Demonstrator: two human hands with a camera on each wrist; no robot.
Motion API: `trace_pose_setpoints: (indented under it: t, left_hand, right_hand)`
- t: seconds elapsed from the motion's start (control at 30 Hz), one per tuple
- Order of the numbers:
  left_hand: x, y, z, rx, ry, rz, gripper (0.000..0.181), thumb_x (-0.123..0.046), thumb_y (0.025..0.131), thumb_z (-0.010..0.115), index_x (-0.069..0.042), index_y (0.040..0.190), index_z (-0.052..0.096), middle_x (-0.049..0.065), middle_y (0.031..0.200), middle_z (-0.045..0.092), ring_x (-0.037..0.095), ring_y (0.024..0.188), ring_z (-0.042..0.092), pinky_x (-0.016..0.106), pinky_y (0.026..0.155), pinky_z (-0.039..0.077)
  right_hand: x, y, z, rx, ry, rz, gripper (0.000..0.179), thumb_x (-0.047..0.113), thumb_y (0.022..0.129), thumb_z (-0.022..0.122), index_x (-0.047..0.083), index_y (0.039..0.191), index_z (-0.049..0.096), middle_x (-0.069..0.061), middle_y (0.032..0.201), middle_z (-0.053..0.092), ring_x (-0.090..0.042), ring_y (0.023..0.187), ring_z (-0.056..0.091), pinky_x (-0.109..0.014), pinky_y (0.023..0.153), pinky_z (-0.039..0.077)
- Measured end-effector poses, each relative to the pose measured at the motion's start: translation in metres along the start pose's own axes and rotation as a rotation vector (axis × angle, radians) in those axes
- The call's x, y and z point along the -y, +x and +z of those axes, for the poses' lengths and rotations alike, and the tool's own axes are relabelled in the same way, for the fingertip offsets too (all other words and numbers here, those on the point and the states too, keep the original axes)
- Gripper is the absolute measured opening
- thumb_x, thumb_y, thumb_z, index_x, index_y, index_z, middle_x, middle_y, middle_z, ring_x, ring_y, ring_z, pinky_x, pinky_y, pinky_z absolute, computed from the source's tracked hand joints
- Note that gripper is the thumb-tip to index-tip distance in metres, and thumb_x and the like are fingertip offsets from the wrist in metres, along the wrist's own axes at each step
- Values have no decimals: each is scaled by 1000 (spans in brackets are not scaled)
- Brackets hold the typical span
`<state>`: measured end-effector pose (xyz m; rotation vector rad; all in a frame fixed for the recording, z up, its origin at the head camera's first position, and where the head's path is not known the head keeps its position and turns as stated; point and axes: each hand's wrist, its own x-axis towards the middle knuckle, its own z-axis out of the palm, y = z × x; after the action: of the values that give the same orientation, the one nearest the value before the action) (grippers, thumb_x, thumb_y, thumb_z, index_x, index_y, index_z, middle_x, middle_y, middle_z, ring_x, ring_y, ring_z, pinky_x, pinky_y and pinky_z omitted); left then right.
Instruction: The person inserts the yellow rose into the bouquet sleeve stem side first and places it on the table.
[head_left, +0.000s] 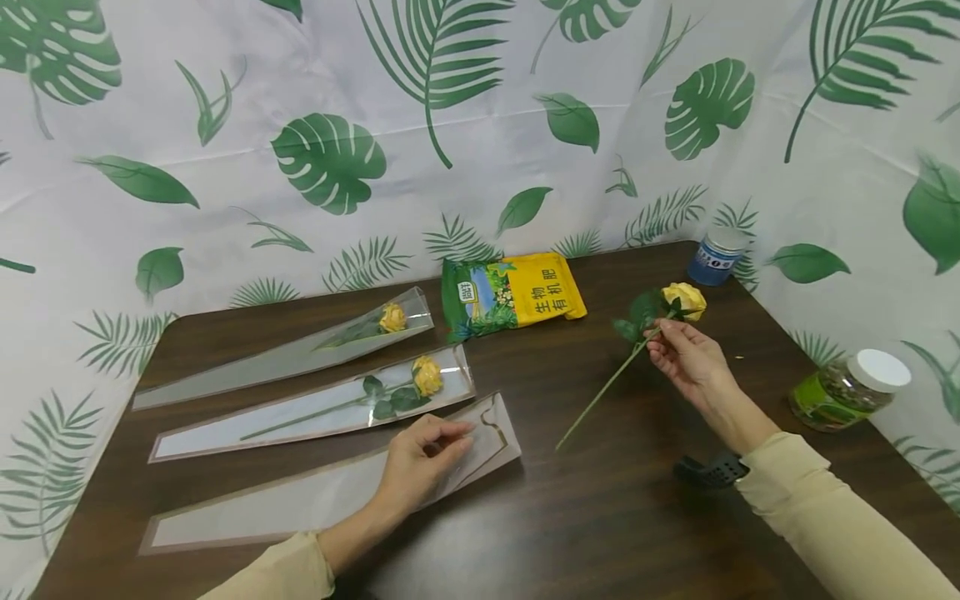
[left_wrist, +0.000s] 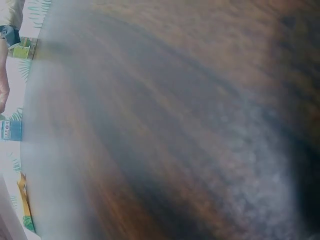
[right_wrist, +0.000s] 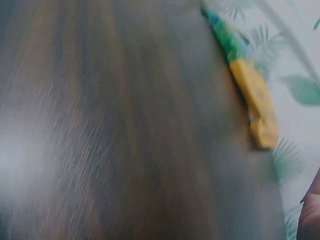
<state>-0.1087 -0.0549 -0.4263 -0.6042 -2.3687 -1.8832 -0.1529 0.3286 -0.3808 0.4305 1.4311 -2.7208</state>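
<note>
My right hand (head_left: 693,362) pinches the stem of a yellow rose (head_left: 684,300) just below the bloom, with the stem slanting down to the left over the table. At the wide end of the front clear flower sleeve (head_left: 300,504), my left hand (head_left: 420,462) pinches the film between thumb and fingers, and the sleeve's trim bends there. Behind it lies a second sleeve (head_left: 202,442) with a yellow rose (head_left: 427,375) inside. Farther back, a third sleeve (head_left: 225,379) holds another yellow rose (head_left: 392,317). The right wrist view shows only part of the right hand (right_wrist: 311,212).
A yellow and green fertilizer bag (head_left: 517,293) lies at the back of the dark wooden table (head_left: 570,533). A blue jar (head_left: 717,256) stands at the back right corner, and a green-labelled jar with a white lid (head_left: 851,387) near the right edge. A leaf-print cloth (head_left: 465,192) hangs behind.
</note>
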Motion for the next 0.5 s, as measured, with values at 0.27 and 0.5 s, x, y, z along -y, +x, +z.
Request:
trace_pose_setpoints:
  t: [0.27,0.5]
  left_hand:
    - [-1,6,3,11,-4,28,18,-9,79,74,-5,96,74,6,83,66,0,69,51,19,59,47]
    - [-2,6,0,-8,7,33,17,-9,79,75,-5,95,74,6,85,67,1,69,52,19,59,47]
  right_hand:
    - [-5,-11,33,-20,161,-169,6,9,93,57,5,90,59,-8,74,69,-14,62,66,-23,57,54]
    - [-22,-15,60,-42,115,-259,5,9,93,56,5,90,54,-6,72,67,-13,60,65,-21,56,53]
